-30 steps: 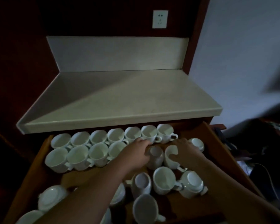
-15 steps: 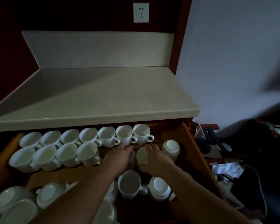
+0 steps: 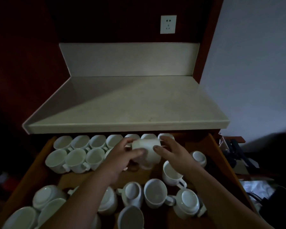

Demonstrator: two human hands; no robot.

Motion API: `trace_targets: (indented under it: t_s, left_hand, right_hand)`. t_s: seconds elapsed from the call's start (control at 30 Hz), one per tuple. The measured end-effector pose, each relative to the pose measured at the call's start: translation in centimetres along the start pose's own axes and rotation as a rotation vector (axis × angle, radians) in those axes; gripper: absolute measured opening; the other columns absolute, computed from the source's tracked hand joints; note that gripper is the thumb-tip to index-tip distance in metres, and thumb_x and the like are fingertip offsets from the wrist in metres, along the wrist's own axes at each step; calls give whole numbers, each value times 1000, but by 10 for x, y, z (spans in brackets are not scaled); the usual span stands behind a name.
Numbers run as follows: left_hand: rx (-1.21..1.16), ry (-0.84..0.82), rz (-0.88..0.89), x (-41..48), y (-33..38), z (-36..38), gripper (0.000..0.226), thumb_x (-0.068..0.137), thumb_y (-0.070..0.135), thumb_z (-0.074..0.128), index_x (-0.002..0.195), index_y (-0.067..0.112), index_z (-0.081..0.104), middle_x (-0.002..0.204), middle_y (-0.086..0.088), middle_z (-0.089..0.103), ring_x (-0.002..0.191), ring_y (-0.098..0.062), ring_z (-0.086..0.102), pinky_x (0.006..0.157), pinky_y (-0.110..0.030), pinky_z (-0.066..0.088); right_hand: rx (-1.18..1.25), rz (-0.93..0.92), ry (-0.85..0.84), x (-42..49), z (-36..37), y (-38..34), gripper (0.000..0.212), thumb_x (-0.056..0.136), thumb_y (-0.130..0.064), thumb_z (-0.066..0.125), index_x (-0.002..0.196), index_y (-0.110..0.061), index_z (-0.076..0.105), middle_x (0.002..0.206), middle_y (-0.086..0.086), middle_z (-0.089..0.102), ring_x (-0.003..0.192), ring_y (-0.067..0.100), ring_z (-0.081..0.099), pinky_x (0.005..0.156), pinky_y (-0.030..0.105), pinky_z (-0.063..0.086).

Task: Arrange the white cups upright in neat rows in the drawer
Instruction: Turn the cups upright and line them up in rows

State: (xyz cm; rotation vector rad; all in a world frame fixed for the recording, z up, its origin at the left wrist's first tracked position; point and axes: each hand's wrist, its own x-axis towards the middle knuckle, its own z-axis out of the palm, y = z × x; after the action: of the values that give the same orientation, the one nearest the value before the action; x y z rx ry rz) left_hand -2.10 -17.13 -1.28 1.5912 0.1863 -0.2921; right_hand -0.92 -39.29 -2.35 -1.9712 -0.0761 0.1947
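Spanning the lower half of the view, the open wooden drawer [image 3: 40, 164] sits pulled out under the pale countertop [image 3: 127, 104], which overhangs and partly hides the back row of cups [image 3: 97, 141]. That row and the shorter second row [image 3: 76, 160] in front of it stand upright with rims touching, packed tight to save room. Nearer the camera lies the unsorted heap [image 3: 134, 195], several upside down, a few already mouth-up. Between the two groups, both hands close on one white cup [image 3: 147, 148]: the left hand [image 3: 120, 156] grips its left side, the right hand [image 3: 173, 153] its right, lifted above the drawer floor (probably mid-turn, though dim light makes its orientation hard to read). It looks destined for the gap at the second row's right end.
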Motion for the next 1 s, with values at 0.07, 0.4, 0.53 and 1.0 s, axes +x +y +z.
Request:
trace_targets:
  t_s: [0.07,0.4,0.53,1.0]
  left_hand:
    - [-371,-92,-93,-1,-2,-9,62,73,35,89,128,18,65,108,-20,74,86,-44,72,84,-55,44]
    - [398,47,96,22,-19,-57,61,70,57,77,126,36,64,119,13,72,106,-5,69,93,-34,58]
    - [929,0,249,34,-35,-77,44,87,34,75,129,36,60,116,10,68,98,2,67,78,-23,56]
    - [1342,-155,382,63,-75,-93,21,99,14,53,117,20,61,108,-5,71,95,-25,67,75,-39,54]
  right_hand:
    - [197,0,-122,6,13,-14,80,75,-64,76,143,-26,57,129,0,71,116,17,70,96,35,58]
    - [-91,140,36,29,70,-27,46,69,-45,90,102,-30,62,96,-4,69,86,9,67,71,31,59]
    - [-313,244,-18,45,95,5,93,53,-50,86,133,-16,53,110,-1,69,97,17,69,75,39,60]
    - [-441,230,-25,59,130,31,93,70,-35,90,141,-14,35,133,9,60,118,28,62,98,45,54]
